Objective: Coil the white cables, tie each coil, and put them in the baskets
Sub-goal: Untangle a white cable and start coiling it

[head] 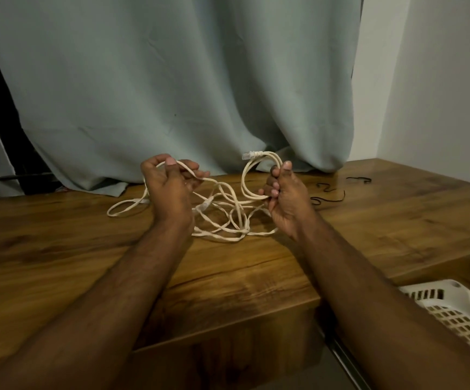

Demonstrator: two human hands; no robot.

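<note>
White cable point(222, 218) lies mostly in a loose tangle on the wooden table point(59, 249), just below and between the two hands. The right hand point(281, 198) has its fingers curled round a small started coil point(252, 178), thumb up over the top, with the clear plug point(249, 155) poking out to the left above the fingertips. The left hand point(169, 190) pinches a single strand between thumb and curled fingers, and that strand runs down from the fingers into the heap.

The trouble I would expect is in the heap itself. Several loops cross one another under the hands, and a second plug point(204, 205) sits in the middle of them; if the left hand feeds slack too fast, a crossing could snag or that plug could catch in a loop and pull the pile up in a knot. The small coil looks lightly held, so a jerk might spring its turns open.

Thin black ties point(326, 198) lie on the table just beyond the right fingers, apart from the cable, within easy reach. A pale curtain point(172, 80) hangs close behind the fingertips. The table's front edge is below the forearms, and a white basket point(453, 311) sits low on the right, beside the right forearm, with open wood on either side of the hands.
</note>
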